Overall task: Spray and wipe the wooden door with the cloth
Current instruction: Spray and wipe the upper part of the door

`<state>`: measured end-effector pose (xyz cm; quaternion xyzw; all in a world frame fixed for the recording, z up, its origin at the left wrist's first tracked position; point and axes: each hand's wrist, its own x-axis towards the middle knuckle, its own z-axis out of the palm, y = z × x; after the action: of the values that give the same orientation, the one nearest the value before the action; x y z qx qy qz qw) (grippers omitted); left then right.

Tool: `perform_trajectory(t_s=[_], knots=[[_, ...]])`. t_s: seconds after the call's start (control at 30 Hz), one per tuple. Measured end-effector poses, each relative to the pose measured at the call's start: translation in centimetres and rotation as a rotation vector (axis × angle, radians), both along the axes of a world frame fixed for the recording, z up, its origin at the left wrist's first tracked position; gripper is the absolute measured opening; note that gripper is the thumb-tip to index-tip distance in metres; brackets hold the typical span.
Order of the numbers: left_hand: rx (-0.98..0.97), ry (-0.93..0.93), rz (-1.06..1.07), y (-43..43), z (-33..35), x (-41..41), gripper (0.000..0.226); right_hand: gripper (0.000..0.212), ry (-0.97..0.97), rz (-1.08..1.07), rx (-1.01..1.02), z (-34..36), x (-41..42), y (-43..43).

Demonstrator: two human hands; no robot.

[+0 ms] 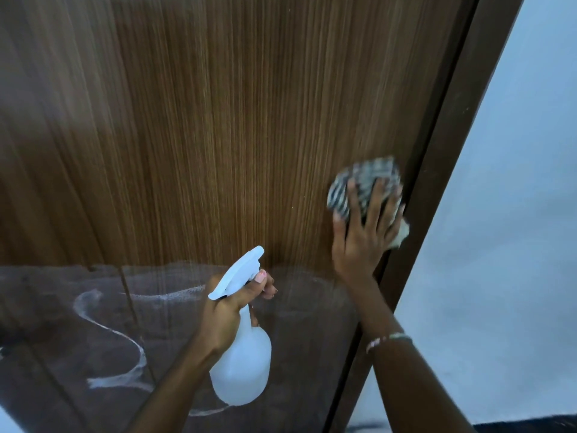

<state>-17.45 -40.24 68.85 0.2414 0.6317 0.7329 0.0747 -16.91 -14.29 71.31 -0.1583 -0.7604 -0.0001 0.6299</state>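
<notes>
Down at the far left, white streaks (109, 331) curled across a darker band that ran along the lower part of the wooden door (218, 120). There were several loops, smeared and foamy-looking. Above that band the door showed fine upright grain, lighter brown, and it filled most of the view.

Moving in towards the middle, the left hand (228, 310) was clenched round the neck of one white spray bottle (243, 370), with fingertips curled at the front by the trigger. The bottle's round body hung below the fist and its head tilted up towards the door. Bottle and forearm together hid a stretch of the darker band and cut across one of the streaks.

Further right, the right hand (362, 242) lay spread, fingers straight and splayed, pressing one striped cloth (365, 179) flat against the door. The cloth was bunched. Its grey-and-white stripes showed above the fingertips, and a paler corner poked out at the hand's right side. The palm covered the rest. The cloth sat at the door's right edge, just beside the dark brown door frame (437, 214), and the little finger reached the seam between door and frame. One thin bracelet (390, 339) circled the right wrist.

Past the frame stood a pale wall (515, 214), plain and bluish. A dark strip lay along the bottom right corner, too blurred to name.

The count was two hands, one bottle, one cloth and one bracelet.
</notes>
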Motion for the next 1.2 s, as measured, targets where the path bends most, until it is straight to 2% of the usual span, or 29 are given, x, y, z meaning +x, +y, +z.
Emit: perform_trajectory(t_s=[0.07,0.13,0.2,0.37,0.43,0.53,0.63,0.73,0.83,0.97,1.03,1.1,1.2], knots=[[-0.006,-0.023,-0.01,-0.1,-0.4,0.1,0.042,0.055,-0.114,0.008,-0.052,-7.2,1.0,-0.7],[-0.005,-0.032,-0.012,-0.2,-0.6,0.2,0.044,0.055,-0.177,0.008,-0.083,-9.8,1.5,-0.8],[-0.01,-0.034,-0.008,-0.3,-0.7,0.3,0.046,0.054,-0.142,0.019,-0.065,-7.3,1.2,-0.3],[-0.044,-0.059,-0.001,-0.4,-1.3,0.8,0.048,0.053,0.116,-0.007,-0.052,5.7,-1.2,0.2],[-0.063,-0.081,0.0,-0.5,-1.9,1.1,0.051,0.053,0.143,-0.028,-0.048,6.8,-1.5,0.2],[-0.074,-0.061,0.008,-0.9,-2.4,1.7,0.041,0.052,0.083,0.008,-0.076,0.3,-0.8,0.2],[-0.1,-0.041,0.01,-1.4,-2.6,2.4,0.028,0.055,-0.03,0.092,-0.26,-10.0,1.3,-0.9],[-0.119,-0.043,0.045,-2.0,-2.8,2.8,0.034,0.056,-0.058,0.182,-0.357,-14.2,2.8,-1.8],[-0.122,-0.017,0.063,-2.7,-2.7,2.8,0.036,0.055,0.029,0.194,-0.374,-10.6,1.8,-2.2],[-0.121,-0.015,0.073,-3.2,-2.3,2.8,0.03,0.053,0.196,0.178,-0.341,-1.1,-0.9,-2.6],[-0.124,-0.008,0.089,-3.4,-2.4,2.9,0.034,0.054,0.241,0.136,-0.306,1.8,-1.7,-2.4],[-0.12,-0.021,0.115,-3.5,-2.8,2.9,0.037,0.054,0.22,0.074,-0.261,2.0,-2.0,-1.8],[-0.128,-0.012,0.116,-3.8,-3.8,2.8,0.038,0.053,0.152,0.058,-0.219,-1.8,-1.4,-1.2]])
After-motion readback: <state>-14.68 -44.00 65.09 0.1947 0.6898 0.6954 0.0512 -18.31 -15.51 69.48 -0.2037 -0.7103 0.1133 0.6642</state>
